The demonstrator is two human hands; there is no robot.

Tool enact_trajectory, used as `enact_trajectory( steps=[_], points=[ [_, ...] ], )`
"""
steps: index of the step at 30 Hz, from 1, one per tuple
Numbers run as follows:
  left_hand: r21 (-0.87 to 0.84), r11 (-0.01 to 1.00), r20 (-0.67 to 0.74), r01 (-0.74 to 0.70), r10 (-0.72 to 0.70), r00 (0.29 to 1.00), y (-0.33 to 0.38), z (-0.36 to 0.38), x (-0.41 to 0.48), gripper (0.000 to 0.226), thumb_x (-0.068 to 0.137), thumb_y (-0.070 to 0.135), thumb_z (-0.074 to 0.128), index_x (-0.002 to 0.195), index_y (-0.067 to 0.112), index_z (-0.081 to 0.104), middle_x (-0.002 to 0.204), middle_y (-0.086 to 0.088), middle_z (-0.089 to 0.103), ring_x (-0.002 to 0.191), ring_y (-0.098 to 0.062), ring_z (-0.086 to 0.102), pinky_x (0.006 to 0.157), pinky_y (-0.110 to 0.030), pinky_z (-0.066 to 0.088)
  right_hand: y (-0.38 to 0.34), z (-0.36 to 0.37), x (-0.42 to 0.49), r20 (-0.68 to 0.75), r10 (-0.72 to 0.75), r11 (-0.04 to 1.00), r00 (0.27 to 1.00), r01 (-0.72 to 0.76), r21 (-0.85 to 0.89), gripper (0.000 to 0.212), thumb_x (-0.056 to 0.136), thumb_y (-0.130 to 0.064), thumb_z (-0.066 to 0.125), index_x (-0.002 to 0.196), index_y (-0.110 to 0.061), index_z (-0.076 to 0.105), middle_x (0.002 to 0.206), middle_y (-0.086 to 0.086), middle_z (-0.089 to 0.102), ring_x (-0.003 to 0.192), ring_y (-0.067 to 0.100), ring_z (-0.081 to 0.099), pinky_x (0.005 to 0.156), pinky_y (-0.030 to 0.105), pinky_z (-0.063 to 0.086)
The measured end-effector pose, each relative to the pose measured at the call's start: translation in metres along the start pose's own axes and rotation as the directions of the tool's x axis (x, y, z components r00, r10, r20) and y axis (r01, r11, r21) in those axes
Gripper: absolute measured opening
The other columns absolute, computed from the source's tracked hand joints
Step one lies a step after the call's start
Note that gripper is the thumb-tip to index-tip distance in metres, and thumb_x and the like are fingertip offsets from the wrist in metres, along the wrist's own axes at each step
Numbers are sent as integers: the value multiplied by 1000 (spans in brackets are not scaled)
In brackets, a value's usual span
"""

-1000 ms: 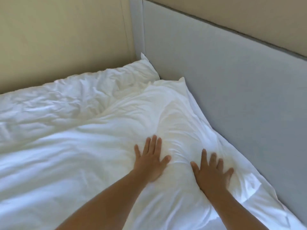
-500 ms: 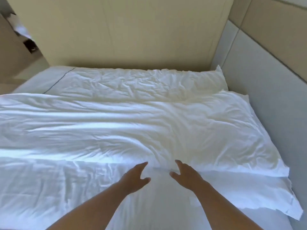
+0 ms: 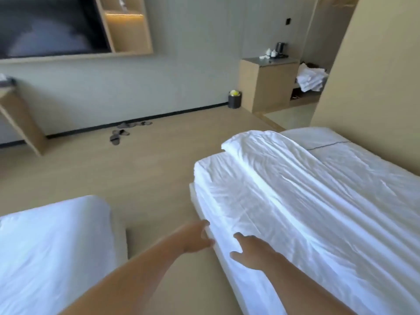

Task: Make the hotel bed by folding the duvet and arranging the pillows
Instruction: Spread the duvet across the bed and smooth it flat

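Note:
The white duvet (image 3: pixel 306 201) lies crumpled along the bed (image 3: pixel 336 142) at the right, with a folded ridge running toward its far end. My left hand (image 3: pixel 197 237) reaches to the duvet's near side edge, fingers and thumb spread against the fabric there. Beside it, my right hand (image 3: pixel 248 250) rests on top of the duvet near that edge, fingers extended and thumb apart. No pillow is in view.
A second white bed (image 3: pixel 50 246) fills the lower left, with a wooden floor aisle (image 3: pixel 154 183) between. Slippers (image 3: pixel 119 135) lie by the far wall, near a dark bin (image 3: pixel 234 100), a wooden cabinet (image 3: pixel 266 87), piled linen (image 3: pixel 311 79) and a slanted desk (image 3: pixel 18 117).
The view has swung left from the headboard end to the room and the bed's side. Both hands left the pillow area and now sit at the duvet's side edge.

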State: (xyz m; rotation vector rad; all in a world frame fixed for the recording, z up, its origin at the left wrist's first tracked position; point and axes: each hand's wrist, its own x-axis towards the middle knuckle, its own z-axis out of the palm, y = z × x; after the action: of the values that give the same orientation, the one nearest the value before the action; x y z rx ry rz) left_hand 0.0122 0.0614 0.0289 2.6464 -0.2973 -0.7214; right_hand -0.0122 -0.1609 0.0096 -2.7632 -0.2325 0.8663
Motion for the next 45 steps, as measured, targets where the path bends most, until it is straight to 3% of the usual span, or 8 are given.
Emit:
enact_trajectory(
  steps=[5, 11, 16, 23, 30, 34, 40, 45],
  points=[
    [-26, 983, -94, 181, -182, 979, -111, -66, -5, 74, 93, 46, 62, 154, 17, 33, 156, -7, 42, 143, -24, 40, 112, -30, 34, -95, -61, 100, -3, -151, 980, 989, 149, -132, 66, 95, -54, 48, 150, -20, 32, 137, 7, 51, 124, 27, 53, 97, 38, 45],
    [-5, 959, -135, 283, -281, 950, -199, -168, 70, 65, 95, 43, 60, 150, 14, 40, 149, -9, 47, 138, -25, 44, 106, -29, 37, -167, -148, 238, -47, -260, 961, 965, 254, -106, 64, 94, -53, 53, 147, -23, 38, 137, 1, 52, 123, 20, 54, 96, 33, 45],
    [-34, 949, -199, 313, -314, 928, -248, -268, 174, 62, 96, 39, 60, 149, 13, 41, 147, -10, 49, 137, -25, 44, 105, -29, 38, -196, -238, 372, -58, -258, 965, 965, 253, -76, 62, 88, -53, 59, 141, -23, 45, 137, 0, 52, 121, 20, 54, 96, 33, 47],
    [3, 953, -163, 302, -297, 941, -306, -371, 301, 59, 97, 41, 58, 148, 17, 43, 148, -7, 49, 139, -23, 43, 108, -29, 36, -219, -330, 522, -57, -205, 978, 977, 202, -53, 61, 88, -54, 60, 138, -21, 49, 136, 3, 54, 119, 22, 55, 97, 33, 47],
    [39, 972, -104, 231, -226, 969, -390, -478, 472, 60, 95, 46, 59, 148, 21, 43, 148, -3, 49, 139, -21, 42, 109, -31, 36, -225, -418, 691, -72, -89, 995, 993, 85, -55, 60, 87, -53, 62, 135, -19, 53, 136, 7, 57, 121, 26, 57, 97, 32, 48],
    [108, 987, -74, 123, -115, 991, -416, -559, 589, 59, 95, 48, 58, 146, 21, 45, 147, -2, 51, 137, -20, 44, 108, -30, 37, -219, -478, 770, -144, 23, 999, 989, -18, 38, 57, 91, -51, 60, 136, -18, 50, 130, 8, 59, 115, 27, 59, 86, 30, 46],
    [245, 960, 67, -136, 123, 990, -361, -651, 762, 58, 97, 48, 54, 148, 24, 41, 150, -2, 47, 140, -20, 41, 112, -34, 35, -172, -540, 831, -178, 244, 956, 953, -205, 208, 55, 93, -49, 58, 137, -17, 50, 126, 9, 62, 118, 26, 59, 84, 29, 43],
    [274, 905, 180, -324, 283, 942, -281, -667, 888, 57, 96, 49, 54, 148, 28, 42, 151, 0, 45, 140, -20, 41, 113, -38, 35, -85, -584, 864, -137, 469, 827, 872, -380, 414, 52, 88, -50, 63, 129, -19, 56, 124, 2, 62, 110, 20, 63, 91, 29, 49]
  ],
)
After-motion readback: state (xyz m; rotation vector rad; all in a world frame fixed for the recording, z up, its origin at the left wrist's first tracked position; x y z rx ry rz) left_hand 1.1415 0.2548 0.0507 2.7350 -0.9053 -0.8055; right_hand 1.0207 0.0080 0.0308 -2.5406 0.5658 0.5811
